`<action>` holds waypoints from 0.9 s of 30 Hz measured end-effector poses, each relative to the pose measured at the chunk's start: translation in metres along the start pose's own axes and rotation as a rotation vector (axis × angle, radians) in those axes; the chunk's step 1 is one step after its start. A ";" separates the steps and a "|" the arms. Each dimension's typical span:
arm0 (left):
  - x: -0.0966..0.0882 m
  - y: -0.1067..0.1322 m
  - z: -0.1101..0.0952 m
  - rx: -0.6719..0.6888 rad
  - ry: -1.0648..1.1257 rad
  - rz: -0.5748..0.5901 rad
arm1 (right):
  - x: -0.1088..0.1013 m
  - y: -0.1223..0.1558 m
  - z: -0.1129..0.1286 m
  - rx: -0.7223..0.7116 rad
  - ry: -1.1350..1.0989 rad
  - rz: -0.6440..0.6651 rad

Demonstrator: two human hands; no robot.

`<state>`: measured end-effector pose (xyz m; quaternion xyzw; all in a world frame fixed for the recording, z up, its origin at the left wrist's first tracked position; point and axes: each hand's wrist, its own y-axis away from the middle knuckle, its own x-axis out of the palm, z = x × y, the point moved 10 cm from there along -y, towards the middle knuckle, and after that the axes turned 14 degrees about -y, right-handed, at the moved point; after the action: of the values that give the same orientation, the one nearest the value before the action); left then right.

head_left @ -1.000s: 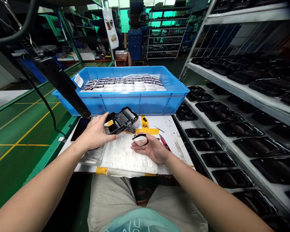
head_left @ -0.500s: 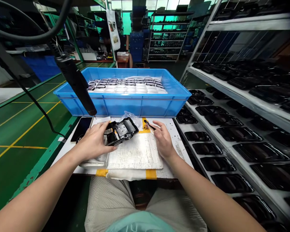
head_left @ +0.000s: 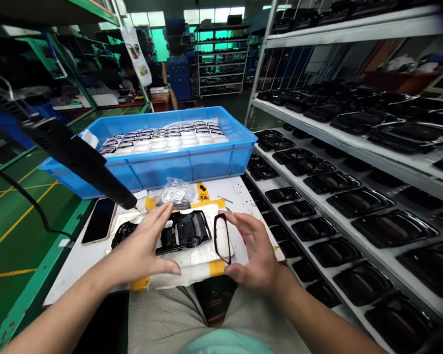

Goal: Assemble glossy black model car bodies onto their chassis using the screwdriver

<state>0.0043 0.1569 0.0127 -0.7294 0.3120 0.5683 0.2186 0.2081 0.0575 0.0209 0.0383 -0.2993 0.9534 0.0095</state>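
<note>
A black toy car body (head_left: 192, 230) with an open top lies on the white padded mat (head_left: 192, 256). My left hand (head_left: 142, 248) is spread over it, thumb on the near side and fingers on the far side, slightly blurred. It hides the middle of the car, and a shiny black part shows beyond it on the left. Between its thumb and fingers my right hand (head_left: 257, 250) holds a black-rimmed clear windshield (head_left: 216, 238) upright, just right of the car and apart from it. A bit of red shows behind the right fingers.
A blue bin (head_left: 210, 164) with rows of black-rimmed clear parts stands behind the mat. The hanging electric screwdriver (head_left: 84, 162) points down near a phone (head_left: 99, 221). A plastic bag (head_left: 177, 191) lies before the bin. Racks (head_left: 317, 118) of black parts line the right side.
The view has turned right. The car now lies level on the mat, and my left hand has spread over it. My right hand has come nearer, with the windshield now plainly visible in it.
</note>
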 end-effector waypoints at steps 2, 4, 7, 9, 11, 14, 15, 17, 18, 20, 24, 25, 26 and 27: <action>0.000 0.008 -0.034 0.038 0.366 -0.063 | 0.014 -0.001 0.011 -0.085 -0.001 0.003; 0.002 0.013 -0.074 0.113 0.968 -0.104 | 0.029 -0.003 0.025 -0.197 0.059 0.012; 0.008 0.009 -0.110 0.126 1.517 -0.168 | 0.047 -0.005 0.042 -0.317 0.235 0.050; 0.008 0.007 -0.113 0.090 1.608 -0.251 | 0.055 -0.006 0.045 -0.302 0.353 0.115; 0.006 0.009 -0.111 0.063 1.604 -0.277 | 0.061 -0.004 0.045 -0.271 0.441 0.214; 0.006 0.015 -0.107 0.018 1.536 -0.239 | 0.055 0.002 0.042 -0.251 0.480 0.326; 0.004 0.017 -0.105 0.002 1.498 -0.249 | 0.041 0.000 0.036 -0.212 0.498 0.277; -0.005 0.023 -0.100 -0.013 1.394 -0.295 | -0.006 -0.005 0.015 -0.052 0.583 0.050; -0.010 0.025 -0.098 -0.008 1.329 -0.319 | -0.035 -0.005 -0.001 0.066 0.645 -0.088; -0.022 0.031 -0.095 0.011 1.179 -0.361 | -0.077 -0.002 -0.033 0.255 0.743 -0.204; -0.036 0.041 -0.086 -0.012 0.908 -0.410 | -0.103 0.001 -0.091 0.519 0.840 -0.074; -0.037 0.043 -0.082 -0.029 0.858 -0.413 | -0.102 0.001 -0.099 0.553 0.852 -0.044; -0.039 0.045 -0.080 -0.039 0.809 -0.416 | -0.100 0.001 -0.105 0.582 0.859 -0.024; -0.041 0.047 -0.079 -0.037 0.761 -0.423 | -0.097 0.000 -0.109 0.609 0.861 -0.012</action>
<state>0.0195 0.0781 0.0742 -0.9384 0.2037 0.2072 0.1868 0.2974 0.1203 -0.0759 -0.3543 0.0224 0.9264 0.1256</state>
